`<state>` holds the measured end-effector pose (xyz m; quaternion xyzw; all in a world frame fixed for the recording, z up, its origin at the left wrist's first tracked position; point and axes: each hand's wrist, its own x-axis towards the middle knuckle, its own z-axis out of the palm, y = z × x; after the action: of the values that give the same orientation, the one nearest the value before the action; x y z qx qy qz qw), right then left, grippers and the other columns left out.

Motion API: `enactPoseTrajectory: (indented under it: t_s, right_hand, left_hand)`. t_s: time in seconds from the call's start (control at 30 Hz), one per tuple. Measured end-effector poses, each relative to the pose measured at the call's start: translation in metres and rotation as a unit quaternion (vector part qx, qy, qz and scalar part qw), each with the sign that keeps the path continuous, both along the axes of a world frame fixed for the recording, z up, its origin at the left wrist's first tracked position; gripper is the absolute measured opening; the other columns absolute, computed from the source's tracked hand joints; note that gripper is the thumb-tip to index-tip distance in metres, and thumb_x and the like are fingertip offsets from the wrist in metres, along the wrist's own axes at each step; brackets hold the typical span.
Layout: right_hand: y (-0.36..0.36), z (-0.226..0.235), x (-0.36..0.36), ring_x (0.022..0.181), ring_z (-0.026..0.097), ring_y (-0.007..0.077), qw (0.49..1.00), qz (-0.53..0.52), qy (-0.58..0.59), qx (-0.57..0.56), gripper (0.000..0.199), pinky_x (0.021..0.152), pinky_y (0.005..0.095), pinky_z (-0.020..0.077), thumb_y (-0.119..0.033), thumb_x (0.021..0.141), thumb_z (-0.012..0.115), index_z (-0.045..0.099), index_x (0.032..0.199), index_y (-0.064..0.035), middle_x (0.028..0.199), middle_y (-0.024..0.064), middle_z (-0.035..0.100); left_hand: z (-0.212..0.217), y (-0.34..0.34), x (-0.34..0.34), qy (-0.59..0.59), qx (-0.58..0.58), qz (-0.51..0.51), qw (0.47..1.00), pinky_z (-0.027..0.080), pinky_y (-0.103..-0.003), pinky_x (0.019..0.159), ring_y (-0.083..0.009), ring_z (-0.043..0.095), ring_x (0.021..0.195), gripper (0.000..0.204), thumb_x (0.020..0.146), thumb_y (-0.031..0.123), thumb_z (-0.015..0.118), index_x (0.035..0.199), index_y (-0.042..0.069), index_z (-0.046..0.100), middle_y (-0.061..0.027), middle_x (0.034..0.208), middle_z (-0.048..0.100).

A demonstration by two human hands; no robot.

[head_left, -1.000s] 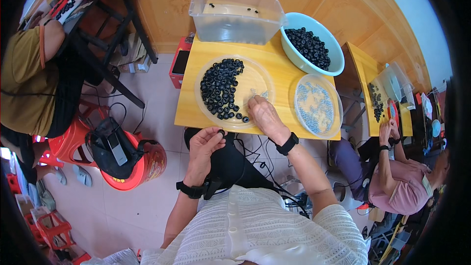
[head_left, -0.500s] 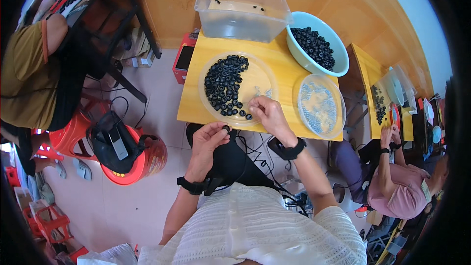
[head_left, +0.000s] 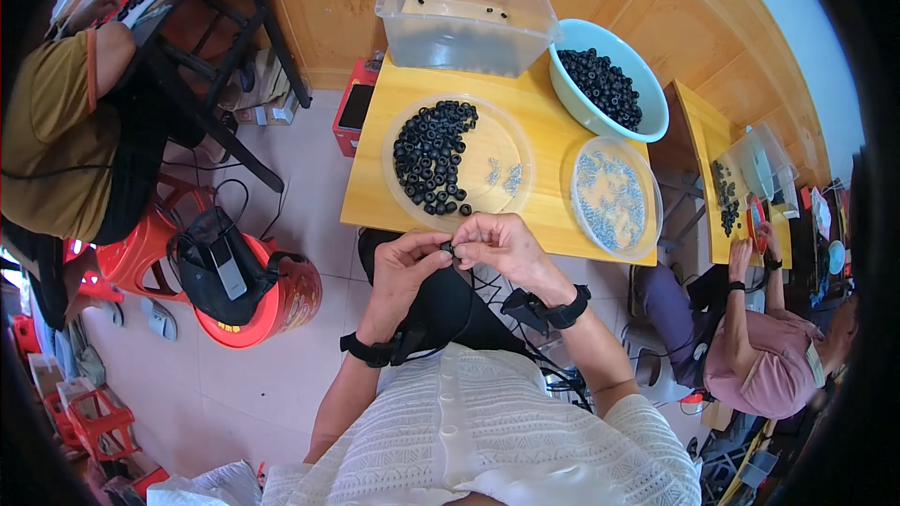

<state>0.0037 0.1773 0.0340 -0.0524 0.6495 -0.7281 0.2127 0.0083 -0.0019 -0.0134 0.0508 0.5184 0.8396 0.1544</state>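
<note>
My left hand [head_left: 405,270] and my right hand [head_left: 502,244] meet just below the near edge of the small yellow table [head_left: 375,189]. Between their fingertips sits a small black ring [head_left: 448,248], pinched from both sides. Right above them on the table lies a clear round plate [head_left: 502,145] with a heap of black rings [head_left: 430,155] on its left and a few small silvery pieces [head_left: 502,175] on its right. To the right lies a second clear plate [head_left: 637,230] full of silvery pieces.
A light blue bowl [head_left: 583,109] of black rings and a clear plastic tub [head_left: 469,9] stand at the table's far side. A red bucket with a black bag [head_left: 246,283] sits on the floor at my left. One person sits at far left [head_left: 56,131], another at a table on the right [head_left: 759,356].
My right hand has drawn back from the plate toward my body and joined my left hand, which rose to meet it. The black ring is now held between both.
</note>
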Motion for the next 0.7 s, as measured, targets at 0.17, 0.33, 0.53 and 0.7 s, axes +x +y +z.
enactPoseTrajectory:
  t_s: [0.17, 0.33, 0.53, 0.7]
  right_hand:
    - [-0.001, -0.004, 0.006, 0.066, 0.057, 0.0064, 0.999, -0.017, -0.028, -0.003, 0.008, 0.057, 0.0198, 0.0496, -0.003, 0.083, 0.061, 0.056, 0.088, 0.0002, 0.075, 0.0023, 0.059]
    - [-0.004, -0.004, 0.013, 0.063, 0.054, 0.0046, 0.997, -0.045, -0.055, -0.005, 0.011, 0.053, 0.0187, 0.0485, -0.01, 0.083, 0.062, 0.056, 0.088, -0.003, 0.072, 0.0, 0.056]
    - [0.013, -0.007, -0.01, 0.059, 0.054, 0.006, 0.983, -0.128, 0.047, 0.123, 0.009, 0.052, 0.0223, 0.0464, -0.011, 0.085, 0.058, 0.058, 0.086, -0.0023, 0.068, 0.0009, 0.057]
    - [0.043, 0.002, -0.077, 0.066, 0.061, 0.0258, 0.862, -0.143, 0.259, 0.411, 0.011, 0.061, 0.0355, 0.0474, -0.002, 0.075, 0.056, 0.061, 0.084, 0.0022, 0.073, 0.0151, 0.062]
  left_hand:
    - [0.009, -0.003, 0.001, 0.02, -0.012, -0.034, 0.999, 0.051, -0.024, 0.071, -0.013, 0.061, 0.079, 0.024, 0.076, -0.007, 0.063, 0.099, -0.004, 0.064, -0.0083, 0.092, 0.063]
    - [0.007, -0.007, 0.0, 0.016, -0.01, -0.07, 0.997, 0.052, -0.024, 0.072, -0.0138, 0.062, 0.08, 0.022, 0.077, -0.005, 0.063, 0.099, -0.004, 0.063, -0.0094, 0.094, 0.063]
    - [0.0, -0.007, -0.001, -0.033, 0.044, -0.056, 0.997, 0.054, -0.027, 0.075, -0.0145, 0.063, 0.081, 0.021, 0.08, -0.004, 0.06, 0.1, -0.003, 0.061, -0.0117, 0.095, 0.064]
    - [0.003, -0.011, -0.003, -0.051, 0.063, -0.032, 0.996, 0.055, -0.028, 0.075, -0.0148, 0.063, 0.08, 0.019, 0.081, -0.004, 0.059, 0.1, -0.003, 0.06, -0.013, 0.095, 0.064]
